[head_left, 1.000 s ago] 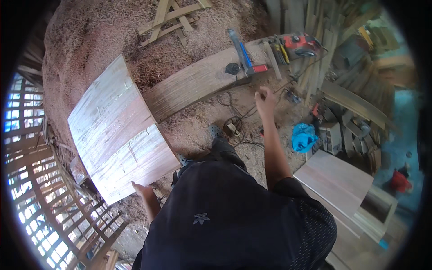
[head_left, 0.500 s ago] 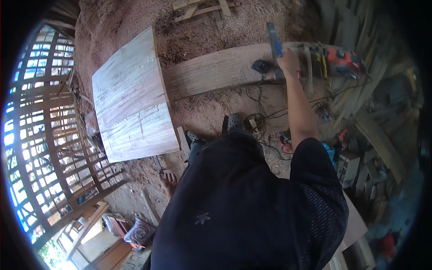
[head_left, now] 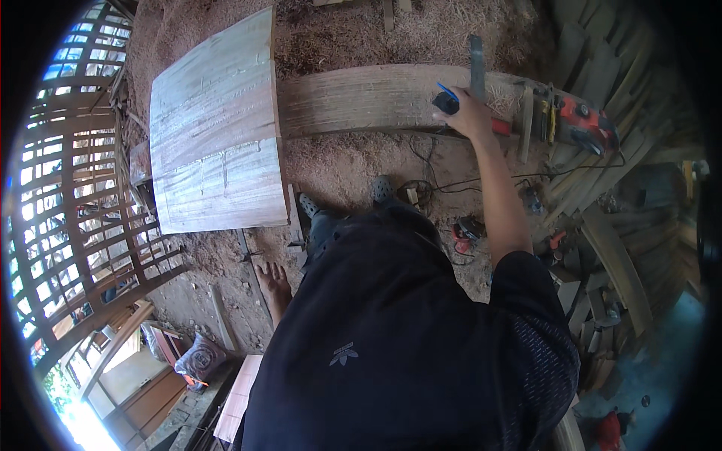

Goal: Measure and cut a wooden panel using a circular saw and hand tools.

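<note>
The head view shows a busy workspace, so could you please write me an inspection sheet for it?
Surface: long wooden plank, lying on shavings-strewn ground.
Things at hand: slim blue thing, held; metal-bladed tool on the plank; pale wooden panel at the plank's left end.
Clutter: red-and-black power tool and yellow-handled tools toward the plank's right end.
Hands: right hand closed on the slim blue thing; left hand open, empty.
Cables: dark cable trailing right of the shoes.
Surroundings: wooden lattice left, loose boards right.

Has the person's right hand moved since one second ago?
Yes. Judged against the long plank, the right hand has moved forward, from over the ground beside it to over the plank.
</note>
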Demonstrator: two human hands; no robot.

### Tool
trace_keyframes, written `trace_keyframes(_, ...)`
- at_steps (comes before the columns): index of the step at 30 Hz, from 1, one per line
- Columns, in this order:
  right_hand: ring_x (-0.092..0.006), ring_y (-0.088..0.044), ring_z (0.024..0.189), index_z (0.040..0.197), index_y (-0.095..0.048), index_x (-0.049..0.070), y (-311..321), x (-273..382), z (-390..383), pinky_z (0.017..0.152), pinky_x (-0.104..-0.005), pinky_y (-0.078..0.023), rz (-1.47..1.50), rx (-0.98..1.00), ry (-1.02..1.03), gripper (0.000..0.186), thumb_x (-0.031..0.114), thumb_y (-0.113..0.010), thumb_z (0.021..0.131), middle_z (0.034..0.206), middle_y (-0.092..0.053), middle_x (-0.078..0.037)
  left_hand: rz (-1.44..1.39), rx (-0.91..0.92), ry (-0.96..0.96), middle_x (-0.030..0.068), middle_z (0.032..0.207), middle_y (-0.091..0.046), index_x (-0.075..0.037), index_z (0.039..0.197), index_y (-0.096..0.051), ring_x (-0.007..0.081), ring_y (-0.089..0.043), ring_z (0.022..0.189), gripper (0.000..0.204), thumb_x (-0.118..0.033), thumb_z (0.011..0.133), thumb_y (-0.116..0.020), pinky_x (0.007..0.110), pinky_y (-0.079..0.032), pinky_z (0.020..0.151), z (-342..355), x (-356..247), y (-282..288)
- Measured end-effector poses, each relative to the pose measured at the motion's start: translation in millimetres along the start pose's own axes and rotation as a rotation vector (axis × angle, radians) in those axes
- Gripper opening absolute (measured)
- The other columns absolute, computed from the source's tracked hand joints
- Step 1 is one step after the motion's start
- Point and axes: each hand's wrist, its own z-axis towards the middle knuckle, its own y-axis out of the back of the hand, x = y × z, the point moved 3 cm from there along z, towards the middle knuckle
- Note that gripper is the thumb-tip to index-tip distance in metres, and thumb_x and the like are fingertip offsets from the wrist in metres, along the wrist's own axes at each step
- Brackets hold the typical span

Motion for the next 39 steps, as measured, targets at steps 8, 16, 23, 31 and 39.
trace_keyframes(8, -0.0234, -0.071, 0.091, 0.114, -0.070, 0.002, -15.3, -51.3, 26.8, 0.081, -0.0350, -0.054, 0.517, -0.054, -0.266, 0.056, 0.045, -0.084, 0.081, 0.095, -0.073, -0.009, 0.044, -0.014, -0.221, 0.0086, 0.147, -0.055, -0.013, 0.146, -0.044, 0.0269, -0.057, 0.131, 0.050, -0.038, 0.105, -0.057, 0.043, -0.045, 0.106, -20.1, -17.8, -28.6)
trace_keyframes(16, -0.0310, -0.070, 0.102, 0.117, -0.072, 0.009, 27.3, -36.5, 19.1, 0.087, -0.0453, -0.052, 0.163, -0.242, -0.388, 0.071, 0.062, -0.083, 0.072, 0.109, -0.074, -0.012, 0.329, 0.173, -0.457, 0.0066, 0.114, -0.063, -0.010, 0.129, -0.055, 0.0145, -0.062, 0.100, 0.031, -0.026, 0.103, -0.063, 0.029, -0.050, 0.083, -15.7, -34.1, -47.0)
trace_keyframes(23, -0.0276, -0.072, 0.099, 0.118, -0.069, 0.003, 26.4, 58.8, 9.8, 0.085, -0.0397, -0.055, 0.347, -0.247, -0.018, 0.071, 0.058, -0.085, 0.075, 0.107, -0.075, -0.013, 0.364, 0.443, -0.642, 0.0083, 0.119, -0.065, 0.000, 0.135, -0.055, 0.0157, -0.062, 0.109, 0.038, -0.022, 0.105, -0.061, 0.031, -0.051, 0.091, -130.6, -43.4, -213.6)
trace_keyframes(31, -0.0336, -0.073, 0.099, 0.120, -0.065, 0.002, -23.3, 202.3, -38.8, 0.082, -0.0413, -0.058, 0.470, -0.070, 0.489, 0.060, 0.031, -0.090, 0.074, 0.109, -0.072, -0.018, 0.442, 1.070, -0.331, 0.0126, 0.117, -0.068, 0.008, 0.136, -0.055, 0.0145, -0.061, 0.109, 0.050, -0.030, 0.104, -0.064, 0.030, -0.050, 0.092, -186.1, 28.3, -349.1)
trace_keyframes(39, -0.0330, -0.070, 0.096, 0.122, -0.064, 0.002, -31.4, 241.8, -54.0, 0.084, -0.0392, -0.056, 0.482, -0.098, 0.568, 0.056, 0.018, -0.088, 0.073, 0.105, -0.071, -0.017, 0.409, 0.959, -0.365, 0.0086, 0.107, -0.070, 0.006, 0.126, -0.063, 0.0127, -0.062, 0.096, 0.045, -0.032, 0.103, -0.065, 0.030, -0.052, 0.084, -149.7, 8.1, -337.8)
